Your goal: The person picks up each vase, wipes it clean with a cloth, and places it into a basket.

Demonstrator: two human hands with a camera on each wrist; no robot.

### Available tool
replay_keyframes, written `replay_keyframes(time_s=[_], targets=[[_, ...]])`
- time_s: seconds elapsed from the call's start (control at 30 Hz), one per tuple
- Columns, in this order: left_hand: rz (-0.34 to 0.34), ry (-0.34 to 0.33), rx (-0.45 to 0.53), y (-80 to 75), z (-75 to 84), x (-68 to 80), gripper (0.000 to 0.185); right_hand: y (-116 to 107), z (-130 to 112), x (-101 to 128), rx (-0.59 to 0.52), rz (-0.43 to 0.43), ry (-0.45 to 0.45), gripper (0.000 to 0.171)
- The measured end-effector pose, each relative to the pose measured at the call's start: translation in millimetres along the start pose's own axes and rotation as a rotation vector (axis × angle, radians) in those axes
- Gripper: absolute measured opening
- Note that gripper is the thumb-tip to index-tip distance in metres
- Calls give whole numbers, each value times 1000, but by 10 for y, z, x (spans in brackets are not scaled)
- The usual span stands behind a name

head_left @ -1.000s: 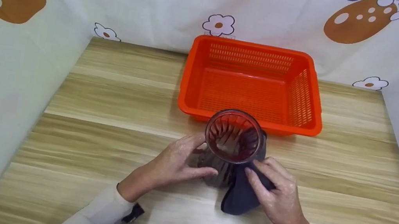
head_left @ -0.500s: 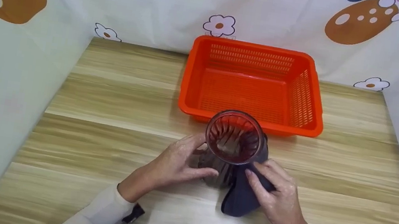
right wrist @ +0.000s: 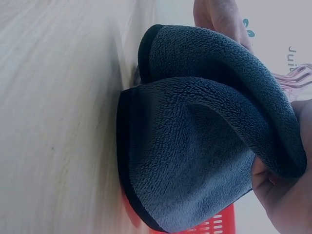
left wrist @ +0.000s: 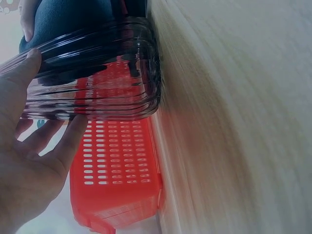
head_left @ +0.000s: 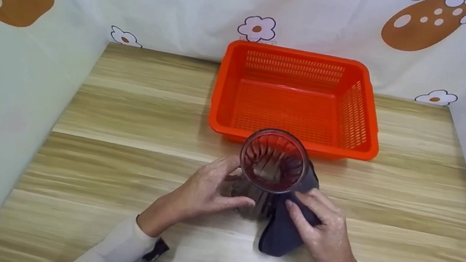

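A clear ribbed glass vase (head_left: 254,199) stands on the wooden table, its round mouth facing up. My left hand (head_left: 204,191) holds it from the left, thumb on the near side and fingers round the far side; the left wrist view shows the fingertips on the ribbed glass (left wrist: 92,97). A dark grey cloth with a black edge (head_left: 284,233) lies against the vase's right side. My right hand (head_left: 327,226) pinches this cloth between thumb and fingers. In the right wrist view the fluffy cloth (right wrist: 195,136) hangs in folds and hides most of the vase.
Just behind the vase sits an orange plastic basket (head_left: 345,152) with slotted walls. The wooden tabletop (head_left: 134,111) extends to both sides. White printed sheeting (head_left: 177,7) borders the table at the back and sides.
The cloth has slid slightly right and toward me, so more of it shows beside the vase's rim. The left hand and vase stay almost still.
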State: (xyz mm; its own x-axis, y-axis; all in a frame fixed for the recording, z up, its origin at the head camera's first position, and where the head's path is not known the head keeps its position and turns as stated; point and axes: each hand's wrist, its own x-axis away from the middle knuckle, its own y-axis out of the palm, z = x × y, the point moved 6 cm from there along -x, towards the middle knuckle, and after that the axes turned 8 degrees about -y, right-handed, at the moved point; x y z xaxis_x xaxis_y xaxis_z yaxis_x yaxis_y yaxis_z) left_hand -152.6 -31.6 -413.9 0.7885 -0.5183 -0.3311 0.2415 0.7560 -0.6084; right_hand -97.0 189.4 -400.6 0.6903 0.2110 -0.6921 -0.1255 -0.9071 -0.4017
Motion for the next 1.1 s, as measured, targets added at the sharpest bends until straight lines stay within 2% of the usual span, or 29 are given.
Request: replay_keyframes(time_s=[0.13,0.37,0.6,0.83,1.1], targets=[[2,-5,-2,1,-5,0,78,-2,4,3,10,-3,-5,30],[-1,-2,-12,-14,8,-2,76,-1,27,32,2,-14,70,25],[-21,-17,-21,-25,15,-3,79,12,60,66,-12,-26,77,15],[-26,-11,-41,-26,16,-3,81,37,91,95,28,-34,38,31],[-19,-11,-67,-7,12,7,83,62,113,121,69,-28,41,28]])
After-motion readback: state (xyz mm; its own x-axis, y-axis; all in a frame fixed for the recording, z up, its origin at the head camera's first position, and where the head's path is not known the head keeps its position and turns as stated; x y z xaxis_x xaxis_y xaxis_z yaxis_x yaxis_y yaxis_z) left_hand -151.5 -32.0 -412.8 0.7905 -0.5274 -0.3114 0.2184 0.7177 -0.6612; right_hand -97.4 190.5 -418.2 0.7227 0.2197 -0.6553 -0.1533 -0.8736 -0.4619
